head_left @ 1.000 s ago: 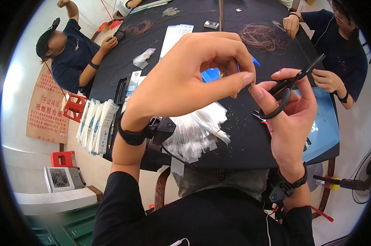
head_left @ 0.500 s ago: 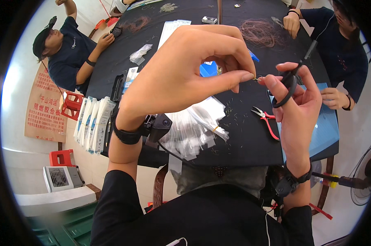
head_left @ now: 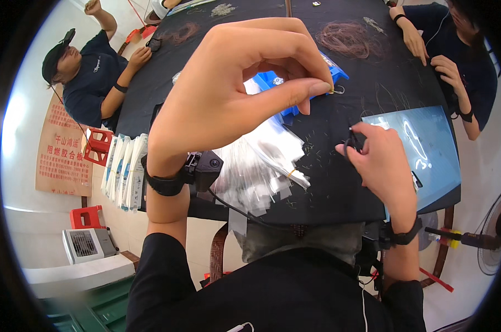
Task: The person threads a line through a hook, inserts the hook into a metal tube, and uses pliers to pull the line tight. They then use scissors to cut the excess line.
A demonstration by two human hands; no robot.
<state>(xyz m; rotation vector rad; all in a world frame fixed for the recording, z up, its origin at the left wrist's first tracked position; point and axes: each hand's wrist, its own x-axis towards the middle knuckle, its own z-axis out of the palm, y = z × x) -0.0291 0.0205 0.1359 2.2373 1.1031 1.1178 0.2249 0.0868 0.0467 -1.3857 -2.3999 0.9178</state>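
Right hand (head_left: 380, 160) lowered scissors (head_left: 351, 143) to table (head_left: 339, 182)

place: i see a small assembly workshop | evidence: 2 other people seated at a shared black table (head_left: 383, 83) | tangles of fine wire (head_left: 347, 39) | heap of small clear bags (head_left: 261, 166) | blue parts tray (head_left: 286, 83)

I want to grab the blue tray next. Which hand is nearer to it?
Left. The left hand is raised right in front of the blue tray, overlapping it. The right hand rests lower on the black table, apart from it.
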